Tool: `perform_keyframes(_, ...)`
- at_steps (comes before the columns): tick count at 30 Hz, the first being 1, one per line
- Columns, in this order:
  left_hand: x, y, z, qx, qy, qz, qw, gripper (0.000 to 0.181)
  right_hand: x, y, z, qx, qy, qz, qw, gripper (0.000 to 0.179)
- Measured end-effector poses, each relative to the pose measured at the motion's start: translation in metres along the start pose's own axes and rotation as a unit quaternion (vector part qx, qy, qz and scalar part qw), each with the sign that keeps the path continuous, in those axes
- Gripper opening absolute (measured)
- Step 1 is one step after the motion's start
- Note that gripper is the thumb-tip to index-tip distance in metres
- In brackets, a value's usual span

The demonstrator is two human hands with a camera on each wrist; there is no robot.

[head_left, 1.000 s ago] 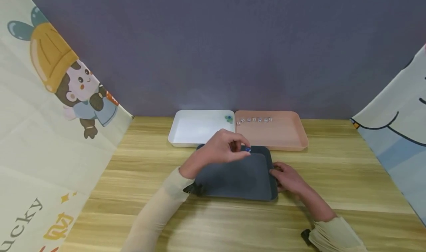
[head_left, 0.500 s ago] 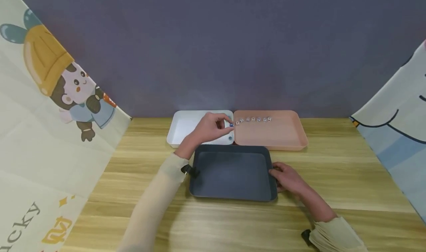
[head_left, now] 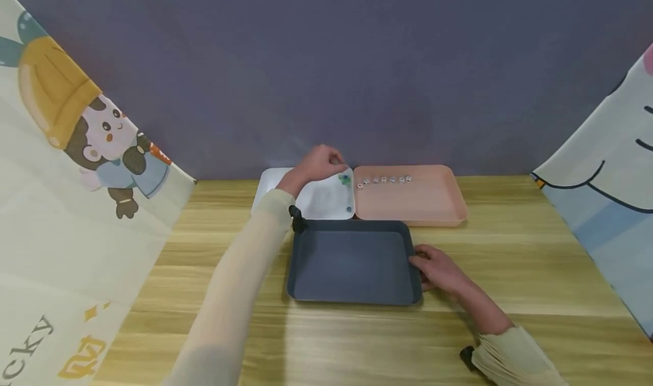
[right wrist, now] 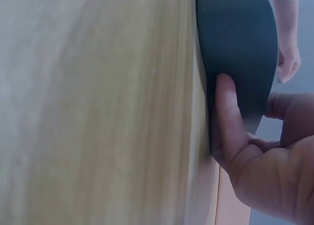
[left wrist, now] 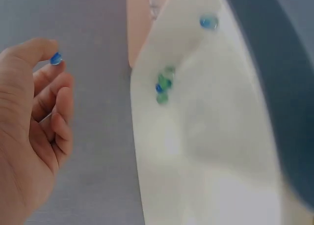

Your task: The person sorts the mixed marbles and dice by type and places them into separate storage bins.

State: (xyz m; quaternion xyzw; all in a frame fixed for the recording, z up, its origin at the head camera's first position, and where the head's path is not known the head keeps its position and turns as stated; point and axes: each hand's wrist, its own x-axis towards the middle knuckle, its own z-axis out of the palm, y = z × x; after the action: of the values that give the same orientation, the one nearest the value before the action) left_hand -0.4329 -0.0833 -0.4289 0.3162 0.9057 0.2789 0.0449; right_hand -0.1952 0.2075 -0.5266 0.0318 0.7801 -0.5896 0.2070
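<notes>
My left hand point(head_left: 318, 164) is over the back of the white tray point(head_left: 323, 202). Between thumb and forefinger it pinches a blue glass marble point(left wrist: 56, 59), seen plainly in the left wrist view. A small cluster of green and blue marbles point(left wrist: 163, 83) lies at the tray's right side, with one blue marble point(left wrist: 208, 22) apart from it, nearer the front right corner. My right hand point(head_left: 441, 270) grips the right side of a dark grey tray point(head_left: 352, 267), a finger point(right wrist: 228, 104) against its outer wall and the thumb at the rim. No items show inside the dark tray.
A pink tray point(head_left: 418, 204) stands against the white tray's right side, with a row of several dice point(head_left: 384, 180) along its back. Both trays sit behind the dark one on the wooden table point(head_left: 367, 340). A dark wall point(head_left: 326, 74) rises behind them.
My left hand has moved back and left with the marble, from above the dark tray to the far part of the white one. My right hand stays on the dark tray's side.
</notes>
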Motion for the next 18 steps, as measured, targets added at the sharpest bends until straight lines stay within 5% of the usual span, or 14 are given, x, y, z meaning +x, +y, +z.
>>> perform_keyframes(8, 0.015, -0.017, -0.004, -0.008, -0.041, -0.132, 0.9904, 0.024, 0.000, 0.000, -0.002, 0.000, -0.007, -0.001, 1.0000, 0.053)
perform_keyframes(18, 0.020, -0.033, 0.011, -0.014, -0.050, -0.182, 0.9820, 0.028, 0.002, 0.001, -0.002, 0.004, -0.006, 0.005, 1.0000, 0.053)
